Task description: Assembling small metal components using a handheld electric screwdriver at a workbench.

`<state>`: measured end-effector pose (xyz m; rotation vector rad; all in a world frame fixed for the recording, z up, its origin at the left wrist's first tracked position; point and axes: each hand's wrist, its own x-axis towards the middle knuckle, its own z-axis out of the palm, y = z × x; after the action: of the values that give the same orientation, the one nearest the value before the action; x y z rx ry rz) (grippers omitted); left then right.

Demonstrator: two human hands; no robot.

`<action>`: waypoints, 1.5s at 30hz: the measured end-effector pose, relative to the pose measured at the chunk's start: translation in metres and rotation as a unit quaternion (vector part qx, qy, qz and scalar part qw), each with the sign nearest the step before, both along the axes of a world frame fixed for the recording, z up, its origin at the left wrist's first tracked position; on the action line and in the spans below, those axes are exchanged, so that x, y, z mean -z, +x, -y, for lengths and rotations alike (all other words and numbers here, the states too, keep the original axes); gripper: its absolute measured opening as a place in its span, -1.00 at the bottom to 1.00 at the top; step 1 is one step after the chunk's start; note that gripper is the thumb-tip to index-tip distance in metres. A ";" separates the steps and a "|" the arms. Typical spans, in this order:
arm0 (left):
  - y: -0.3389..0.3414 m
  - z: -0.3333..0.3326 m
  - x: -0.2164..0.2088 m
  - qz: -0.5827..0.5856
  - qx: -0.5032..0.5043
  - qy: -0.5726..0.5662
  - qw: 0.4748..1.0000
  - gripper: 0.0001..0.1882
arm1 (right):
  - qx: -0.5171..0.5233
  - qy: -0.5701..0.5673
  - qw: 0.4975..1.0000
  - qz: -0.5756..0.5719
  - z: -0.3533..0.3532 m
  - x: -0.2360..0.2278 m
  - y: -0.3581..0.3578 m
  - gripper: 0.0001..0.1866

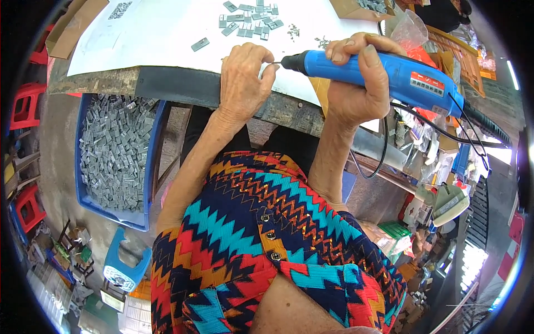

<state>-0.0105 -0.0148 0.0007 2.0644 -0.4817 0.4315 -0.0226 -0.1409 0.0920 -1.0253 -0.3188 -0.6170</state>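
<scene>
My right hand [359, 72] is wrapped round a blue electric screwdriver [409, 83] with a black nose, held nearly level over the table's near edge. Its tip points left at the fingers of my left hand [245, 78]. Thumb and forefinger of that hand are pinched together at the bit; what they hold, if anything, is hidden. Beyond them, many small grey rectangular parts [256, 21] lie loose on white paper [167, 39]. A single grey part [200, 44] lies apart, nearer my left hand. Small piles of tiny screws or bits [293, 32] sit right of the parts.
A blue bin [147, 220] full of grey parts stands below the table at left. An open cardboard box [364, 10] with more parts is at the far right. A black cord [384, 150] loops beside my right arm. A blue plastic stool [123, 273] stands lower left.
</scene>
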 end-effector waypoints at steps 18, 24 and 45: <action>-0.001 -0.001 -0.001 0.003 0.018 0.006 1.000 -0.88 | 0.000 0.012 1.000 -0.007 0.003 0.003 0.000 -0.73; -0.002 -0.001 -0.003 0.000 0.020 0.027 0.999 -0.90 | 0.024 -0.004 1.000 -0.004 0.000 0.005 -0.001 -0.73; 0.041 0.001 -0.003 0.081 -0.011 0.180 0.980 -0.72 | 0.042 0.014 0.999 -0.016 0.017 0.003 -0.008 -0.74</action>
<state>0.0308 -0.0157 0.0036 2.3956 -0.6741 0.5621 -0.0311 -0.1574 0.0894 -1.0245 -0.2386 -0.6777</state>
